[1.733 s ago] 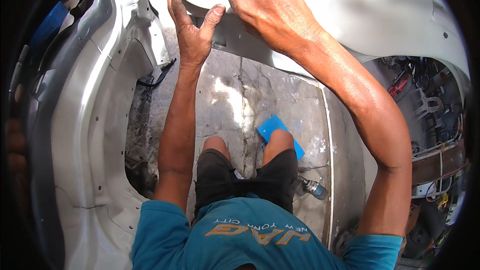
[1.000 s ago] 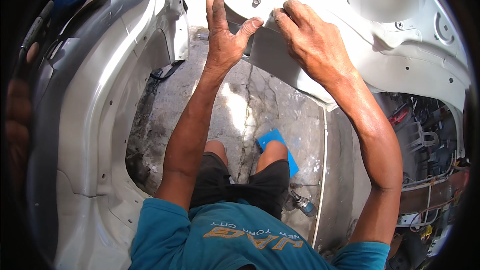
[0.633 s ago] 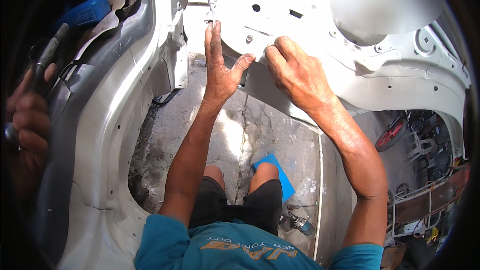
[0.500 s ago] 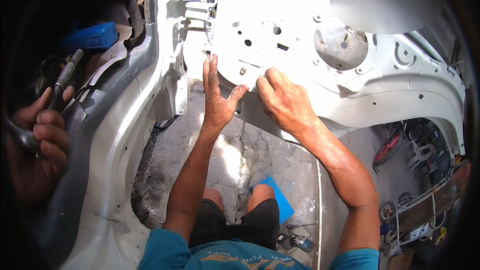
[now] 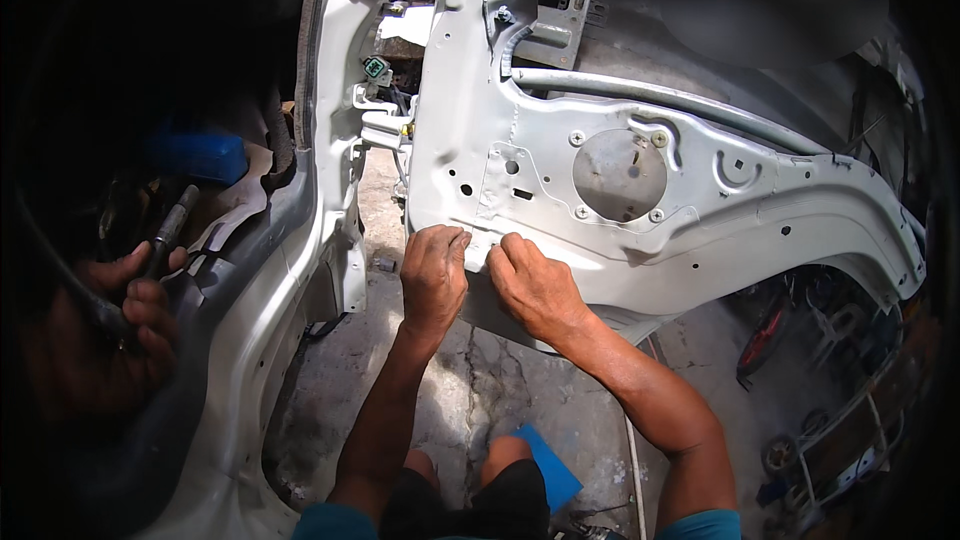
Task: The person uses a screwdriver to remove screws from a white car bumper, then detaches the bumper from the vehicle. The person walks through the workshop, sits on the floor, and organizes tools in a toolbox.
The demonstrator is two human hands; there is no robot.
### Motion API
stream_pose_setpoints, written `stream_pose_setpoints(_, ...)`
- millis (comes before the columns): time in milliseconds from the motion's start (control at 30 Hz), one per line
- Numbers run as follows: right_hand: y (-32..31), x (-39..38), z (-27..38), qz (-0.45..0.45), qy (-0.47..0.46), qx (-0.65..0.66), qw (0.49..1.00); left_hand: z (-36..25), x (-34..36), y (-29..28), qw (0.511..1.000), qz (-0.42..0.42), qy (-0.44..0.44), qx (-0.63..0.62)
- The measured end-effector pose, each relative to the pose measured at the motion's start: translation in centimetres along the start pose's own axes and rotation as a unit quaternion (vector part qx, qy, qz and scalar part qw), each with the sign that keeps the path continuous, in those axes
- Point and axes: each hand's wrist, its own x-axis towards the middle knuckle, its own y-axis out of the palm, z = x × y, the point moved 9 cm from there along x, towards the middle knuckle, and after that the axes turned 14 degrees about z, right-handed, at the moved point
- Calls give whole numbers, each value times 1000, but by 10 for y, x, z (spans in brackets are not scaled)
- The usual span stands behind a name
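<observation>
A white bare metal door [image 5: 700,240] with holes and a round covered opening fills the upper middle and right. My left hand [image 5: 432,275] is at its lower left part, fingers now bent and closed beside the thumb; what they pinch is hidden. My right hand [image 5: 530,290] lies just to its right at the same low part of the door, fingers curled and closed on something too small or hidden to name. A small pale patch of metal shows between the two hands.
At far left, another person's hand [image 5: 145,330] holds a metal tool [image 5: 175,215] near a blue box [image 5: 200,158]. The white body pillar [image 5: 335,120] stands left of the door. Below are concrete floor [image 5: 440,390], a blue sheet [image 5: 550,475], a wheeled frame [image 5: 850,430] and a bicycle [image 5: 762,340].
The view has tilted up, showing more door and the other person's hand. My left hand's fingers, spread upright before, have curled down at the door; my right hand remains closed alongside.
</observation>
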Motion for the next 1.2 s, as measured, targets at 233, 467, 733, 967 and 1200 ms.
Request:
stream_pose_setpoints(233,2,-8,-10,-13,11,76,997,-8,-4,1,1000,10,-5,23)
stream_pose_setpoints(467,-59,13,-27,-130,-20,204,970,-4,-2,3,1000,12,15,18)
stream_pose_setpoints(733,-254,179,-159,-230,76,-72,968,-15,-3,16,1000,23,14,-7)
stream_pose_setpoints(967,-241,190,-192,32,106,-306,946,10,-5,4,999,39,-15,21)
stream_pose_setpoints(1200,-267,107,-233,-102,295,1,950,5,-4,11,997,60,-41,3)
